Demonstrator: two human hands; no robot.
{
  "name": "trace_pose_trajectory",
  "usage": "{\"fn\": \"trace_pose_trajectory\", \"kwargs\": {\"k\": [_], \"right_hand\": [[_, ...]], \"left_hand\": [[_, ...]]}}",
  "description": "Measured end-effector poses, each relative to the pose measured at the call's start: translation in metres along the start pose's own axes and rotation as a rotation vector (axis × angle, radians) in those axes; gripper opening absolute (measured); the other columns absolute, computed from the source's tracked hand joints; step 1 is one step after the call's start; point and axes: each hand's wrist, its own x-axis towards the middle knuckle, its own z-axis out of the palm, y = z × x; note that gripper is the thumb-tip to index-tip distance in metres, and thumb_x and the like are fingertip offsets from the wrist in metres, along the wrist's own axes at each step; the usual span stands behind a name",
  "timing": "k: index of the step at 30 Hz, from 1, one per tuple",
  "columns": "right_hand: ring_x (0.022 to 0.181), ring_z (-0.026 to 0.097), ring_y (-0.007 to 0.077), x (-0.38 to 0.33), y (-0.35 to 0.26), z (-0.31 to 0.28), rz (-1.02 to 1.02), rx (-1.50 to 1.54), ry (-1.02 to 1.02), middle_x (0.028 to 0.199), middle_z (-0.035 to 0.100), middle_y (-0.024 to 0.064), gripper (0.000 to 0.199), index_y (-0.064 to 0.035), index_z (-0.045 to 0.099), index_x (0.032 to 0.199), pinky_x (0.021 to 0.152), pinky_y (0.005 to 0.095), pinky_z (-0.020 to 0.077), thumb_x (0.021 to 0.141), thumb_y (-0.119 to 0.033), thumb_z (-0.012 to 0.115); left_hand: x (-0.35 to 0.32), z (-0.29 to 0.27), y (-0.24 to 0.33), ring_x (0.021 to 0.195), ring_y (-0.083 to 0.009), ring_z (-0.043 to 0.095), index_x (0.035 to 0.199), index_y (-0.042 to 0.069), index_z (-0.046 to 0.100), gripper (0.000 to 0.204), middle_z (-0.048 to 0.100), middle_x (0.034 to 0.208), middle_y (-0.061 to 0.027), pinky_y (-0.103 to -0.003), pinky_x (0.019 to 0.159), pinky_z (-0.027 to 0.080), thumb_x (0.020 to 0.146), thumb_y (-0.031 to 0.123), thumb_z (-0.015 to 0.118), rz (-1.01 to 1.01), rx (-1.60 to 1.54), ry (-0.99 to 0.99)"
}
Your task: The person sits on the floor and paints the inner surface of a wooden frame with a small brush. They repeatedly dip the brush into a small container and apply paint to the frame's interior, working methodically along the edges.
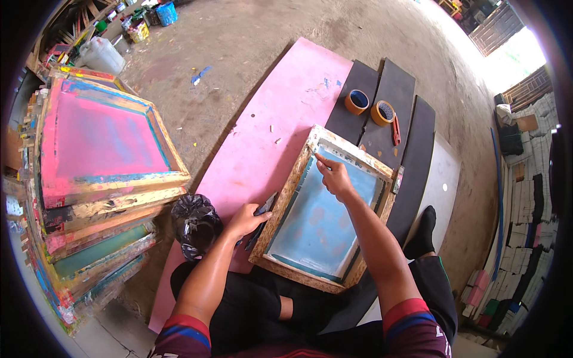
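pink board is lying on the floor under the work | wooden screen frame is resting flat on it, blue mesh up | right hand is pressing at the far inner corner, forefinger extended, holding nothing; best kept firm along the edge | left hand, fingers clasping a dark scraper, is steadying the frame's left rail

A wooden screen frame with blue mesh is laid on a pink board on the floor. Its left edge is gripped by the left hand beside a dark tool. The mesh's upper corner is touched by the right hand. Two tape rolls are seen beyond, and stacked frames at left.
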Motion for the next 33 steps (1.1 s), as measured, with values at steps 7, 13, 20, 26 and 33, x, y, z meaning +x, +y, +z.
{"fn": "trace_pose_trajectory", "kwargs": {"k": [7, 13, 20, 26, 33], "right_hand": [[0.049, 0.032, 0.0068, -0.019, -0.032, -0.002, 0.119, 0.239, -0.010, 0.068, 0.045, -0.0054, 0.044, -0.0226, 0.065, 0.154, 0.043, 0.0271, 0.0273, 0.113, -0.039, 0.063], [0.081, 0.077, 0.0361, -0.019, -0.004, -0.006, -0.465, -0.731, 0.429, 0.095, 0.081, 0.0149, 0.038, -0.0274, 0.071, 0.146, 0.074, 0.0470, 0.0598, 0.109, -0.035, 0.064], [0.104, 0.076, 0.0431, -0.024, -0.021, -0.004, -0.313, -0.712, 0.364, 0.107, 0.079, 0.0232, 0.039, -0.0284, 0.070, 0.144, 0.092, 0.0533, 0.0584, 0.107, -0.032, 0.062], [0.096, 0.077, 0.0418, -0.032, -0.049, 0.004, -0.196, -0.984, 0.291, 0.102, 0.081, 0.0162, 0.036, -0.0237, 0.073, 0.141, 0.087, 0.0528, 0.0601, 0.106, -0.032, 0.064], [0.117, 0.074, 0.0418, -0.012, -0.029, -0.006, -0.242, -0.535, 0.242, 0.120, 0.077, 0.0261, 0.043, -0.0169, 0.068, 0.148, 0.099, 0.0504, 0.0565, 0.107, -0.027, 0.061]], "left_hand": [[0.000, 0.000, 0.007, 0.079, -0.0134, 0.065, 0.101, -0.006, 0.074, 0.039, 0.073, 0.082, -0.0080, -0.039, 0.074, 0.053, 0.100, 0.032, 0.081, 0.006, -0.017, -0.003], [-0.001, 0.004, 0.014, 0.079, -0.0150, 0.067, 0.101, -0.006, 0.074, 0.039, 0.074, 0.082, -0.0102, -0.040, 0.074, 0.053, 0.099, 0.033, 0.081, 0.020, -0.025, 0.008], [-0.006, 0.001, 0.023, 0.078, -0.0170, 0.069, 0.102, -0.007, 0.074, 0.040, 0.075, 0.083, -0.0133, -0.040, 0.074, 0.054, 0.099, 0.033, 0.081, -0.005, 0.027, 0.016], [-0.006, 0.001, 0.017, 0.079, -0.0168, 0.069, 0.103, -0.006, 0.075, 0.038, 0.076, 0.084, -0.0127, -0.040, 0.074, 0.054, 0.099, 0.031, 0.081, -0.011, 0.031, 0.015], [-0.005, 0.004, 0.022, 0.082, -0.0157, 0.069, 0.105, -0.006, 0.076, 0.036, 0.078, 0.088, -0.0120, -0.040, 0.078, 0.054, 0.099, 0.029, 0.080, 0.005, -0.016, 0.006]]}}
